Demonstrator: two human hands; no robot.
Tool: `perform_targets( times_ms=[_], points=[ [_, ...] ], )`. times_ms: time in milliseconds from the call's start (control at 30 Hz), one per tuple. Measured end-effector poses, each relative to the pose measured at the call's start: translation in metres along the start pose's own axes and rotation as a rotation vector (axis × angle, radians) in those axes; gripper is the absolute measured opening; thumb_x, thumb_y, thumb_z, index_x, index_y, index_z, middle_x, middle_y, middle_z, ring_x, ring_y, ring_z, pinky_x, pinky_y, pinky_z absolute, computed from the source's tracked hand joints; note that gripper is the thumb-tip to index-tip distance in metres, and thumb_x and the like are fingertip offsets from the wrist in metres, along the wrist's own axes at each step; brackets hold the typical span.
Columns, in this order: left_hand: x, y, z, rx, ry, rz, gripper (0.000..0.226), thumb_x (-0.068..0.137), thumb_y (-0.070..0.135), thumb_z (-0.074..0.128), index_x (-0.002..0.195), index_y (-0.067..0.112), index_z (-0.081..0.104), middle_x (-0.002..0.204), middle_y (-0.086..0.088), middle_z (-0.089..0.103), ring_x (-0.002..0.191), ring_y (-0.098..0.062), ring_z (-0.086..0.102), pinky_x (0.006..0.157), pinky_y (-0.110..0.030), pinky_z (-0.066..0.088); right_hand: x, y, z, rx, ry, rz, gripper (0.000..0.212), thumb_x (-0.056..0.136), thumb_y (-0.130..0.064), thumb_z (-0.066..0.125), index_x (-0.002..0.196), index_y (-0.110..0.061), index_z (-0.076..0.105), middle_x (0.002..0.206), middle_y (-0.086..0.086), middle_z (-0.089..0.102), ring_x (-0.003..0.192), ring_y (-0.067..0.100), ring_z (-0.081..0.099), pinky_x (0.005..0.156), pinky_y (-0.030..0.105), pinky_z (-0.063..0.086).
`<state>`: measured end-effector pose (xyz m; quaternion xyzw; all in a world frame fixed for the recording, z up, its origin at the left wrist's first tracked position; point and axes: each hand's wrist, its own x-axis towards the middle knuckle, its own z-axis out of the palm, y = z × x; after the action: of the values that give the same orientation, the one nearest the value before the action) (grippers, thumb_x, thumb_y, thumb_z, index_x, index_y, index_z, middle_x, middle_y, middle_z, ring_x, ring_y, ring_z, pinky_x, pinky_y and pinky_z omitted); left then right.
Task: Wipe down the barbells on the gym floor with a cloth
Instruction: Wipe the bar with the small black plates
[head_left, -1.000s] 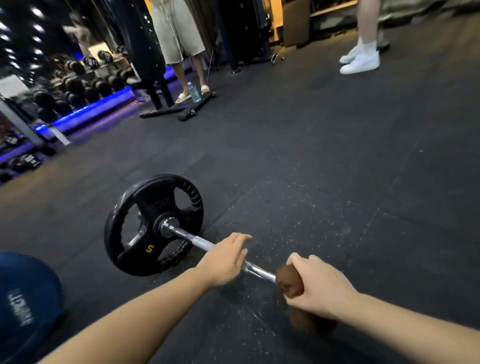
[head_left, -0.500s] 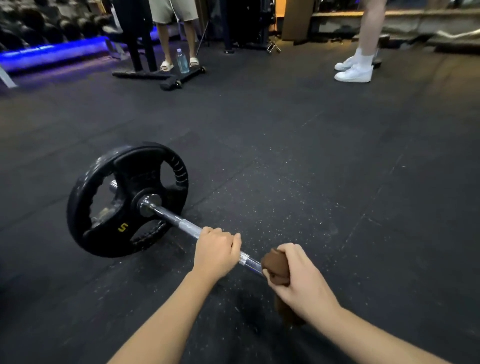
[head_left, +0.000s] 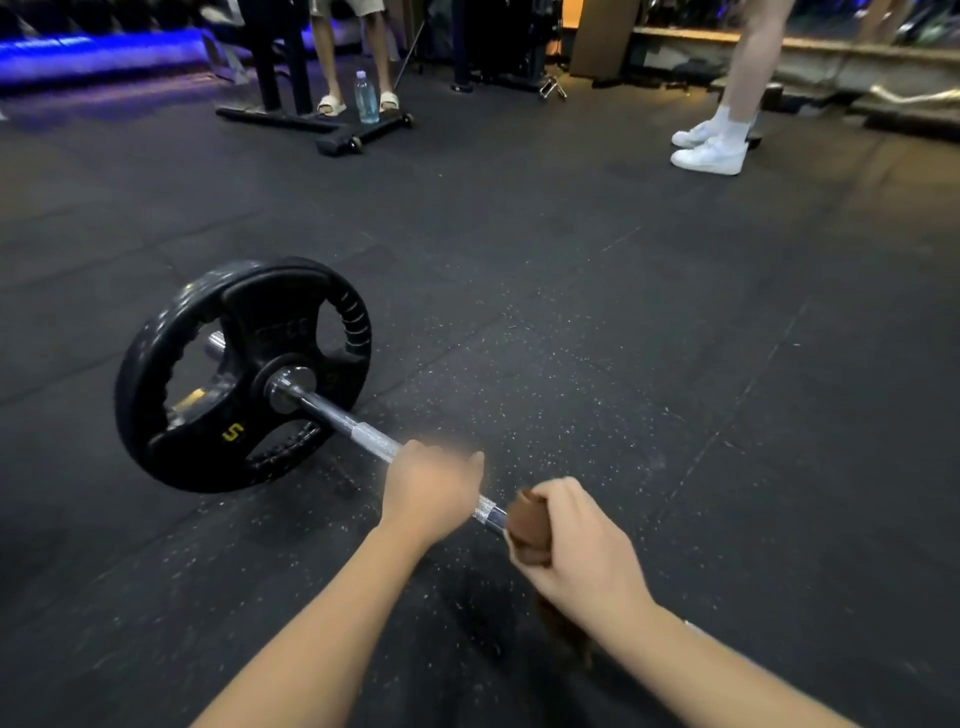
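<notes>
In left hand (head_left: 431, 493) barbell (head_left: 363, 432), right hand (head_left: 584, 551) cloth (head_left: 527, 525)

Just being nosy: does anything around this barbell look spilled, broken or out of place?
Nothing broken or spilled. Only the pale specks scattered on the floor beside the bar stand out; whether dust or the mat's own fleck, I cannot tell. A water bottle stands upright farther off.

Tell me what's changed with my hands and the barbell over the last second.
The left hand, open over the bar a second ago, has curled onto it; it is blurred now, so the grip is unclear. The right hand still holds the brown cloth wrapped round the bar. The bar and its plate lie on the floor as before.
</notes>
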<state>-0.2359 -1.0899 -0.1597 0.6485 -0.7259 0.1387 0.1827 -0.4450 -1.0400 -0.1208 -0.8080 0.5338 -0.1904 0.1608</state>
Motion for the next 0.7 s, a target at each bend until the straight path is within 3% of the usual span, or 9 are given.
perform_targets(
  times_ms=[100, 200, 300, 400, 467, 533, 633, 700],
  points=[
    [0.001, 0.000, -0.002, -0.029, 0.029, 0.015, 0.064, 0.100, 0.034, 0.043, 0.039, 0.016, 0.051, 0.039, 0.000, 0.048, 0.039, -0.023, 0.043, 0.060, -0.033, 0.044, 0.021, -0.022, 0.005, 0.058, -0.011, 0.029, 0.041, 0.089, -0.053, 0.066, 0.115, -0.030, 0.044, 0.113, -0.012, 0.045, 0.103, 0.011, 0.053, 0.080, 0.031, 0.049],
    [0.002, -0.006, -0.004, -0.118, -0.003, 0.057, 0.058, 0.104, 0.037, 0.041, 0.050, 0.020, 0.056, 0.042, 0.004, 0.050, 0.042, -0.021, 0.041, 0.061, -0.034, 0.044, 0.022, -0.015, 0.006, -0.006, -0.024, -0.070, 0.043, 0.088, -0.050, 0.069, 0.116, -0.028, 0.045, 0.111, -0.009, 0.046, 0.100, 0.013, 0.053, 0.076, 0.031, 0.049],
    [0.001, -0.014, -0.008, -0.273, -0.024, 0.013, 0.036, 0.103, 0.045, 0.039, 0.100, 0.025, 0.070, 0.047, 0.009, 0.048, 0.047, -0.018, 0.041, 0.055, -0.031, 0.034, 0.010, 0.007, 0.003, -0.167, 0.077, -0.364, 0.045, 0.070, -0.037, 0.077, 0.104, -0.022, 0.052, 0.095, -0.005, 0.051, 0.082, 0.019, 0.059, 0.058, 0.028, 0.045],
    [0.000, -0.014, -0.009, -0.314, -0.058, -0.037, 0.044, 0.104, 0.044, 0.033, 0.137, 0.025, 0.055, 0.055, 0.011, 0.054, 0.056, -0.022, 0.052, 0.061, -0.034, 0.036, 0.000, 0.021, 0.000, -0.269, 0.155, -0.512, 0.030, 0.070, -0.039, 0.059, 0.093, -0.021, 0.052, 0.087, -0.005, 0.050, 0.073, 0.020, 0.055, 0.049, 0.028, 0.039],
    [-0.004, -0.009, -0.010, -0.344, -0.059, -0.061, 0.049, 0.105, 0.044, 0.027, 0.145, 0.025, 0.048, 0.067, 0.011, 0.066, 0.065, -0.022, 0.057, 0.071, -0.036, 0.043, 0.000, 0.018, 0.002, -0.228, 0.162, -0.362, 0.029, 0.073, -0.042, 0.063, 0.090, -0.023, 0.050, 0.086, -0.008, 0.047, 0.074, 0.017, 0.055, 0.046, 0.027, 0.039],
    [-0.005, -0.004, -0.014, -0.430, -0.059, -0.082, 0.044, 0.108, 0.038, 0.035, 0.148, 0.024, 0.045, 0.076, 0.015, 0.072, 0.072, -0.016, 0.061, 0.079, -0.035, 0.045, 0.007, 0.006, 0.005, -0.163, 0.146, -0.182, 0.038, 0.077, -0.050, 0.072, 0.093, -0.026, 0.047, 0.088, -0.009, 0.046, 0.078, 0.014, 0.055, 0.050, 0.029, 0.044],
    [-0.001, -0.002, -0.030, -0.753, -0.107, -0.279, 0.036, 0.111, 0.032, 0.039, 0.146, 0.031, 0.045, 0.091, 0.015, 0.075, 0.084, -0.004, 0.070, 0.083, -0.031, 0.049, 0.024, -0.016, 0.008, -0.013, 0.012, -0.029, 0.049, 0.081, -0.060, 0.072, 0.106, -0.029, 0.045, 0.102, -0.011, 0.044, 0.097, 0.013, 0.053, 0.072, 0.033, 0.052],
    [-0.001, 0.001, -0.044, -1.035, -0.139, -0.402, 0.032, 0.112, 0.033, 0.037, 0.141, 0.034, 0.049, 0.106, 0.011, 0.074, 0.098, -0.005, 0.071, 0.092, -0.031, 0.050, 0.033, -0.025, 0.008, 0.170, -0.074, 0.054, 0.069, 0.072, -0.065, 0.080, 0.115, -0.028, 0.041, 0.113, -0.011, 0.041, 0.107, 0.012, 0.047, 0.087, 0.033, 0.049]
  ],
)
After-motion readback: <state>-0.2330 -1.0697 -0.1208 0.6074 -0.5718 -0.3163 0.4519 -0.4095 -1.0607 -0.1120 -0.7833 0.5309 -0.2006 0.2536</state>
